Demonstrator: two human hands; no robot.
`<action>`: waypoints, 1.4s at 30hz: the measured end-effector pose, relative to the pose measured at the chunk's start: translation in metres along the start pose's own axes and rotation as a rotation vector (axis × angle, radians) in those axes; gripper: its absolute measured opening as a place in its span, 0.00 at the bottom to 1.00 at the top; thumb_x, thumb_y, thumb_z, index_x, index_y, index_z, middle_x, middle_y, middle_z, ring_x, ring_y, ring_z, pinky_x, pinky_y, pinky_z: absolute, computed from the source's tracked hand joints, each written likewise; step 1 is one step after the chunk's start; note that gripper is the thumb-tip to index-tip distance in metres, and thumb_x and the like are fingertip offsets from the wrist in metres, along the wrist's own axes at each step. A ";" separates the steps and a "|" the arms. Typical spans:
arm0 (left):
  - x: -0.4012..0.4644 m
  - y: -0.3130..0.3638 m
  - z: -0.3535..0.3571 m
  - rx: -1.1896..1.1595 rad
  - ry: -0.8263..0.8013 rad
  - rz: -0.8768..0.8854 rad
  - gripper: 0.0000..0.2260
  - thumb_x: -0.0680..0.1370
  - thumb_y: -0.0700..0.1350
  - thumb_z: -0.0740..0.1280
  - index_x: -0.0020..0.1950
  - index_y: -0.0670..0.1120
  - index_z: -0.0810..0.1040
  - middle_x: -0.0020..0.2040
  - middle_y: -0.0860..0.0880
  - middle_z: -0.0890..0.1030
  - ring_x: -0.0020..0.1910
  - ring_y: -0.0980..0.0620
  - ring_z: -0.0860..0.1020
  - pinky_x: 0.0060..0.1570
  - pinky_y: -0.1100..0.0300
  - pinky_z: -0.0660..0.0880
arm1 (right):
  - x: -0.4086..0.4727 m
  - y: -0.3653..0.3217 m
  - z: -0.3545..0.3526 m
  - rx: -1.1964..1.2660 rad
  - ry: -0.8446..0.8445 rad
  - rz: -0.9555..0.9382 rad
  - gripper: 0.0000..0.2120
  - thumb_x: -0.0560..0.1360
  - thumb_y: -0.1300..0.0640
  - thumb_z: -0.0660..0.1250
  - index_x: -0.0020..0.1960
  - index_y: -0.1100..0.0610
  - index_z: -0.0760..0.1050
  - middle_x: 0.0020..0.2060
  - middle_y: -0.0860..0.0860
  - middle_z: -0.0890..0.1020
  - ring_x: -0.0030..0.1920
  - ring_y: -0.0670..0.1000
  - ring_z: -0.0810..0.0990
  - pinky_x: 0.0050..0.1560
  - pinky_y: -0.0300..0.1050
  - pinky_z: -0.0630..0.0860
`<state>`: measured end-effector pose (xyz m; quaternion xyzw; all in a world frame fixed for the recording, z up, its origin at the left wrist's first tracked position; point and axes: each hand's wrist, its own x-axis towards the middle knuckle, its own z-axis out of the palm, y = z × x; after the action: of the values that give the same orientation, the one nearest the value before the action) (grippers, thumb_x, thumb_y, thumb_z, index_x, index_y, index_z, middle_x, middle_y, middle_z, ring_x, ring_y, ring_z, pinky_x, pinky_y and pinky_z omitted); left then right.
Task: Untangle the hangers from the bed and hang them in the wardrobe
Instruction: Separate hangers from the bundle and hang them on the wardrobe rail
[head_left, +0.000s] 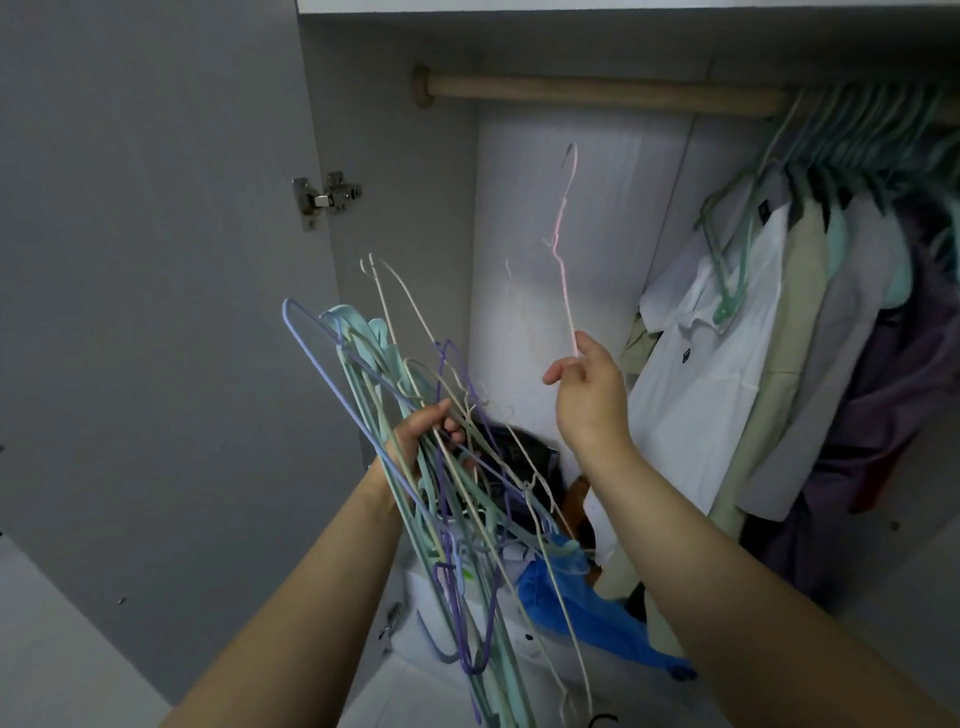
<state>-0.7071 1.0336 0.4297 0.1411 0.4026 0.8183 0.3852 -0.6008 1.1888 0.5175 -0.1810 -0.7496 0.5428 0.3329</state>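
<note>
Grey wardrobe walls frame a wooden rail (597, 96) that is bare on the left, with shirts on green hangers (810, 291) crowded at its right end. Below the rail, the right hand (589, 395) pinches a thin pink hanger (563, 249) by its lower end, hook pointing up. The left hand (423, 434) grips a tangled bunch of hangers (441, 467), purple, green and cream, over folded clothes (582, 618) on the wardrobe floor.

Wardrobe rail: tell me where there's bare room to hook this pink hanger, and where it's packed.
The wooden rail is bare from its left bracket to about where the hung clothes begin. The right end is packed with green hangers. The right hand pinches the pink hanger below the bare stretch.
</note>
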 end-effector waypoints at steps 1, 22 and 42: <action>0.001 0.005 0.003 0.001 -0.013 0.007 0.13 0.70 0.51 0.69 0.28 0.46 0.76 0.28 0.50 0.76 0.29 0.52 0.78 0.40 0.55 0.78 | 0.009 -0.001 -0.005 0.027 0.035 -0.014 0.22 0.80 0.65 0.52 0.74 0.58 0.61 0.37 0.47 0.77 0.35 0.40 0.74 0.50 0.34 0.74; -0.006 0.058 0.041 0.124 -0.092 0.270 0.16 0.73 0.37 0.56 0.26 0.48 0.66 0.23 0.51 0.65 0.26 0.52 0.62 0.37 0.56 0.61 | 0.172 -0.020 -0.110 0.052 0.364 0.132 0.21 0.81 0.63 0.53 0.73 0.59 0.64 0.66 0.57 0.74 0.54 0.54 0.77 0.52 0.42 0.73; -0.063 0.046 0.015 0.281 -0.178 0.182 0.10 0.66 0.36 0.64 0.28 0.45 0.66 0.22 0.48 0.66 0.25 0.52 0.62 0.31 0.58 0.60 | 0.092 0.103 0.049 -0.378 -0.638 0.160 0.32 0.79 0.55 0.63 0.77 0.60 0.50 0.68 0.59 0.70 0.67 0.56 0.70 0.67 0.45 0.64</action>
<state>-0.6814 0.9778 0.4797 0.3014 0.4627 0.7698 0.3201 -0.7096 1.2481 0.4398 -0.1192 -0.8859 0.4484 0.0001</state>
